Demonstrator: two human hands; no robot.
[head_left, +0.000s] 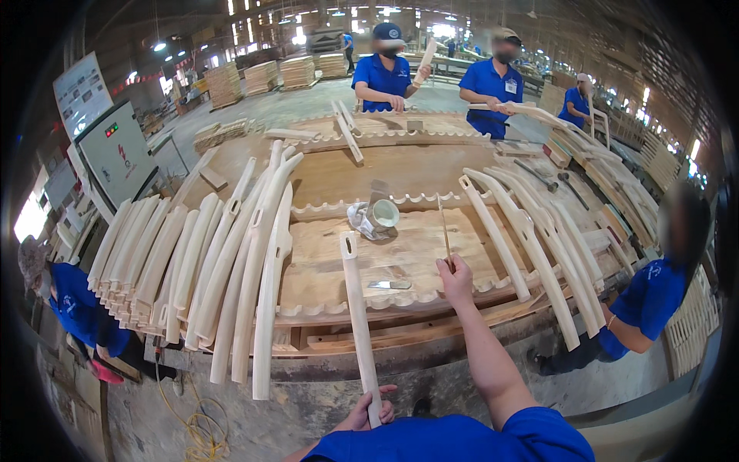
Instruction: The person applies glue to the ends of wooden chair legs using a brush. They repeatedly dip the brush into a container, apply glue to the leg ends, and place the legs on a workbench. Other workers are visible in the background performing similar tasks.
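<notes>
One long pale curved wooden chair part (pixel 359 323) is in work right now: my left hand (pixel 368 414) is clenched around its lower end near my body, and the piece runs up and away so that its slotted upper end rests on the scalloped wooden jig board (pixel 323 269) in the middle of the tabletop (pixel 362 173). My right hand (pixel 456 279) is closed on a thin wooden stick (pixel 445 231), pinched near its lower end and held upright over the jig, just right of the part's top. A small white cup (pixel 384 213) stands on crumpled foil beyond the slot, and a flat metal blade (pixel 389 285) lies on the jig between the part and my right hand. Judging from the layout, I would say the stick is for dabbing something from the cup into the slot, though I cannot see whether the slot has been treated yet. To my left a large stack of similar pale curved wooden parts (pixel 192 269) lies side by side, and to my right a smaller group of longer curved rails (pixel 531 246) leans across the jig; I cannot tell which pile is finished and which is waiting, so my guess is that the job is somewhere midway. Other people in blue shirts work at the far side and at both ends.
</notes>
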